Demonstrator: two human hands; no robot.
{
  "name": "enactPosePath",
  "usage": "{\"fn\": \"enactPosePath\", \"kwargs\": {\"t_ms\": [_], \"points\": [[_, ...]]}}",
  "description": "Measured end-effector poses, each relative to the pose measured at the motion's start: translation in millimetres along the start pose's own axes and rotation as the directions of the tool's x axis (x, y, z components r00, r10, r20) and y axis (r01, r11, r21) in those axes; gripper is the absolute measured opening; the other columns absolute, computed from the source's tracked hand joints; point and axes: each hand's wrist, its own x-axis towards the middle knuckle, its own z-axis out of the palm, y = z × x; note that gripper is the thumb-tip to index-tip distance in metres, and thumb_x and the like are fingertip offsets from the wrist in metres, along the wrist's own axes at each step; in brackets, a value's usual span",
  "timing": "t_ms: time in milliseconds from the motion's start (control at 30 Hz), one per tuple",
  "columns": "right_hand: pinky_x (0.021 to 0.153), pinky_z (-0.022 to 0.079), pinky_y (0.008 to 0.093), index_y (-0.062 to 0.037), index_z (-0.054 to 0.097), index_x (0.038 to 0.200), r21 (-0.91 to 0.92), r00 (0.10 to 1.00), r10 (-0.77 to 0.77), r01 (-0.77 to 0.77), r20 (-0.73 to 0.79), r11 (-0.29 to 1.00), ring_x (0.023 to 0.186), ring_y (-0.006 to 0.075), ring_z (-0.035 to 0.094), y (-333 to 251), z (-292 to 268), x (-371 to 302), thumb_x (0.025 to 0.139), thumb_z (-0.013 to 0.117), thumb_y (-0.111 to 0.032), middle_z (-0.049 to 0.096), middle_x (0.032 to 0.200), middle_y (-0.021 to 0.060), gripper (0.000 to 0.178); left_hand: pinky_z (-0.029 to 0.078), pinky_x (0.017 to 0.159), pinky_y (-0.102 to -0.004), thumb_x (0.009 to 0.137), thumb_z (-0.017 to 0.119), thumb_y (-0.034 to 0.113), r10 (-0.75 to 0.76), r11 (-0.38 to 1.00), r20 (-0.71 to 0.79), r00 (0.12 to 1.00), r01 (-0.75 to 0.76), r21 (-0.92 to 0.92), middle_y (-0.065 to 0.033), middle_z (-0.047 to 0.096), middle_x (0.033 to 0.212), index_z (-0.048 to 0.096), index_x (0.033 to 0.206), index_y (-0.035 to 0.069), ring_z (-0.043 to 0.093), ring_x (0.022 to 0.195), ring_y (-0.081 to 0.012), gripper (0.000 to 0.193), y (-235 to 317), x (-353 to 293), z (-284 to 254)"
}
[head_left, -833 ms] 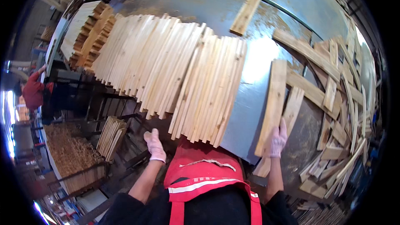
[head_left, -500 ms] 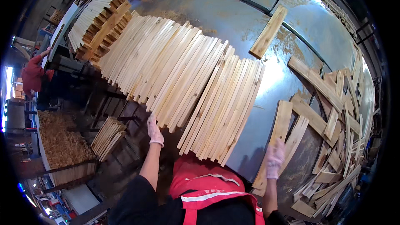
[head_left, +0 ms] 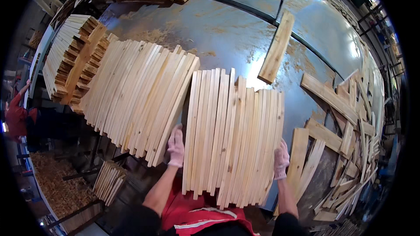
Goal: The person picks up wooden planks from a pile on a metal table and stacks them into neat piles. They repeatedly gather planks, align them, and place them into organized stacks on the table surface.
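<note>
A row of pale wooden slats, set side by side, lies on the metal table, with a separate batch of wooden slats right of it, nearest my body. In the gap between them is my gloved left hand, fingers stretched upward, close to the batch's left side; whether it touches is unclear. My gloved right hand lies against the batch's right side, its fingers along the outermost slat. The batch sits between my two hands, its near ends over the table's edge.
A stepped stack of slats stands far left. One loose board lies beyond the batch, and a heap of mixed boards covers the right side. Sawdust is scattered on the metal table. A person in red is at far left.
My left hand has moved right, from the row's near ends into a widened gap. My right hand has left the loose boards and come to the batch's right side. The view has shifted.
</note>
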Motion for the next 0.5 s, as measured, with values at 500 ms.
{"fn": "enactPosePath", "kwargs": {"t_ms": [500], "points": [[0.101,0.054,0.0453,-0.008,0.038,0.152,0.628,0.771,0.504,-0.622,0.389,0.468,0.124,0.0316,0.059,5,8,-38,0.1,0.056,-0.039,0.054,0.142,0.0137,0.063,0.014,0.129,-0.0365,0.108,0.038,0.032,0.726,0.337,0.36,0.586,-0.76,0.556,-0.0181,0.014,0.17,0.017,0.163,0.003,0.017,0.157,-0.03,0.066,-150,53,14]]}}
